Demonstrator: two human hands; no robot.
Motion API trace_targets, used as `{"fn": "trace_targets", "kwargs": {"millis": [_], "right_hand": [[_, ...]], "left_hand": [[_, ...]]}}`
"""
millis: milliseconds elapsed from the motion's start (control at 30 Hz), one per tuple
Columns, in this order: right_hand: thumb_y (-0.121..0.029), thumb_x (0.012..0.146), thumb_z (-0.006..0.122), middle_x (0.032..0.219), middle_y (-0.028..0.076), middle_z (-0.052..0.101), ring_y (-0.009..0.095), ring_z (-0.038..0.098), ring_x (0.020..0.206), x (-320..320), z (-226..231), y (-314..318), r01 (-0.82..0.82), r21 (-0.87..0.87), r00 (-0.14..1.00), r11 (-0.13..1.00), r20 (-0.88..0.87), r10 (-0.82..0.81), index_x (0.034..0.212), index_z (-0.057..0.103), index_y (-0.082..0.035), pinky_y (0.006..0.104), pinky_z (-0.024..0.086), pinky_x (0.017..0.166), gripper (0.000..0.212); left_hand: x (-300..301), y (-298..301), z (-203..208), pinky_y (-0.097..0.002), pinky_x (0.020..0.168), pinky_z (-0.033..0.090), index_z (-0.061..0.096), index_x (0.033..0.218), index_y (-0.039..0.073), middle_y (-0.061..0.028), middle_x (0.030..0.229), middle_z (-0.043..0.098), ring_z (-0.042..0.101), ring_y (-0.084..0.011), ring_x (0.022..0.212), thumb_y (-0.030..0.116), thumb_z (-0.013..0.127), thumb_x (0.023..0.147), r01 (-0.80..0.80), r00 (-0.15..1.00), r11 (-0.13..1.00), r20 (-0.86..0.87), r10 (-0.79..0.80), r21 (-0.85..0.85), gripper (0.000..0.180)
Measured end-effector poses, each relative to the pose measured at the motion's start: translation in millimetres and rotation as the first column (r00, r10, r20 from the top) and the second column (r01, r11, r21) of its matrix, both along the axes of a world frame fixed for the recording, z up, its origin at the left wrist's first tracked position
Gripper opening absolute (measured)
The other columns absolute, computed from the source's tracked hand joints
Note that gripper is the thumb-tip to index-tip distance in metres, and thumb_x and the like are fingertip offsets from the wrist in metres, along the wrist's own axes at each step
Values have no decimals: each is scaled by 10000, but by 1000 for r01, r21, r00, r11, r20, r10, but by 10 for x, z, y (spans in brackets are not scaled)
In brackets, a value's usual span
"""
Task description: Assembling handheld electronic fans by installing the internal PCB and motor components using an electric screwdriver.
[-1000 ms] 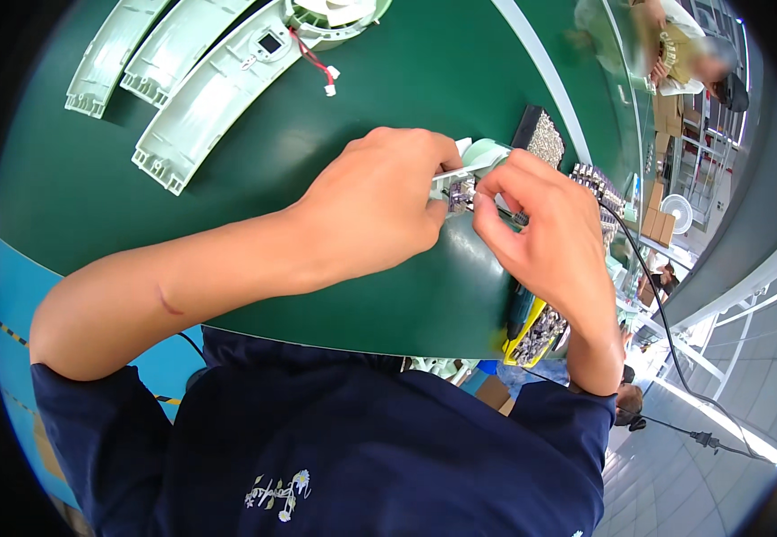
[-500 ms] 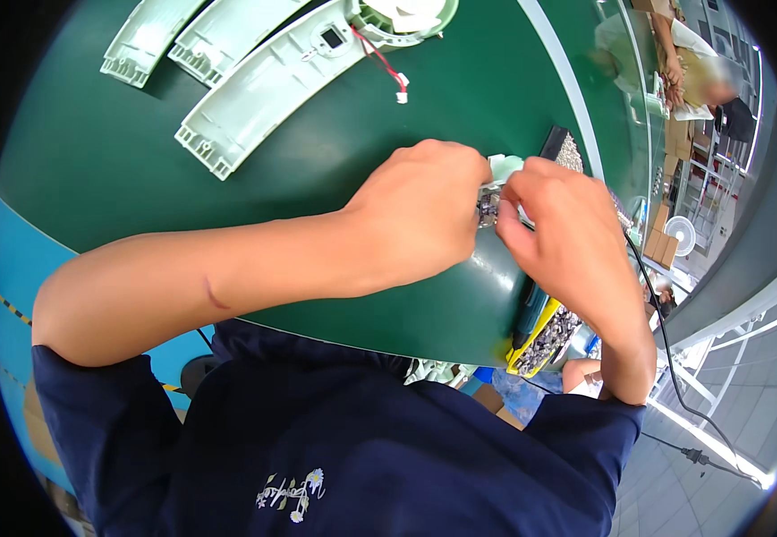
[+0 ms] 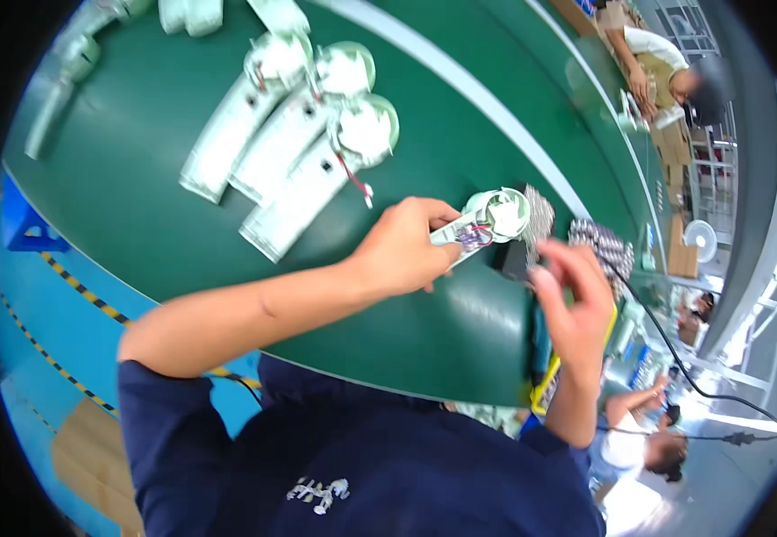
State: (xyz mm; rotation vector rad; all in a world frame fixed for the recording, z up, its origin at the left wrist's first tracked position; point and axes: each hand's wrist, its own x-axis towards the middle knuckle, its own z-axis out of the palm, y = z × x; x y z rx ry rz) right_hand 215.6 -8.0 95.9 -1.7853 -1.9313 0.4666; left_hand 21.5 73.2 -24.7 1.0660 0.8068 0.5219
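My left hand [image 3: 406, 249] is closed around the handle part of a pale green plastic housing [image 3: 455, 234]. A round end with white material inside, red wires and a dark circuit part show beyond my fingers. To its right, my right hand [image 3: 574, 291] is raised with thumb and forefinger apart, slightly blurred, and I see nothing between them. Below the round end, close to my right fingertips, lies a black box [image 3: 515, 261] beside a heap of small silvery parts [image 3: 539, 210].
Three more pale green housings [image 3: 294, 192] lie side by side at the far left. A yellow tray edge [image 3: 545, 385] and a dark teal tool [image 3: 540, 340] are by my right forearm. Bundled silvery parts [image 3: 601, 246] and a black cable [image 3: 652, 313] lie right. Co-workers sit beyond.
My right hand has come away from the housing, moving right and down with its fingers parted. The left hand still holds the housing, whose round end now shows. The view has shifted.
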Motion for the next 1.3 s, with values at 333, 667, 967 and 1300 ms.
{"fn": "trace_targets", "kwargs": {"millis": [333, 667, 967, 1300], "right_hand": [[-75, 1038, 612, 820, 5, 534, 59, 480, 612, -102, -1106, -1270, 359, -156, 692, 920, -617, -374, 1041, 697, 45, 221, 361, 543, 147], [-97, 1057, 591, 827, 8, 565, 47, 477, 616, 790, -1013, -2060, 802, 204, 586, 561, -450, -674, 1054, 680, 53, 214, 348, 539, 174], [-114, 938, 731, 1091, 123, 734, 181, 655, 846, 2444, -762, -2020, 808, 284, 541, 517, -8, -841, 1225, 719, -46, 315, 532, 784, 296], [-226, 876, 729, 1016, 160, 655, 375, 652, 1012, 2898, -996, -1519, 686, 132, 537, 715, 571, -621, 1028, 731, -86, 503, 523, 871, 207]], "left_hand": [[1538, 1764, -257, -408, 534, 600, 684, 1084, -45, -204, 860, 736, 747, -306, 620, 42, 709, 889, -761, 649, 602, 245, 721, 243, 215], [-8, 66, 716, -430, 958, 520, 690, 1234, 25, -166, 1160, 730, 681, -336, 1094, -10, 679, 885, -110, 960, 376, 0, 280, 920, 351], [-1120, 451, 477, -425, 949, 437, 706, 1192, 9, -133, 1041, 604, 568, -321, 1011, -40, 691, 850, 530, 750, 183, -559, 355, 828, 346], [-879, 371, 464, -419, 862, 474, 730, 1087, -8, -152, 954, 612, 586, -335, 943, -44, 696, 800, 478, 829, 283, -534, 166, 831, 290]]}}
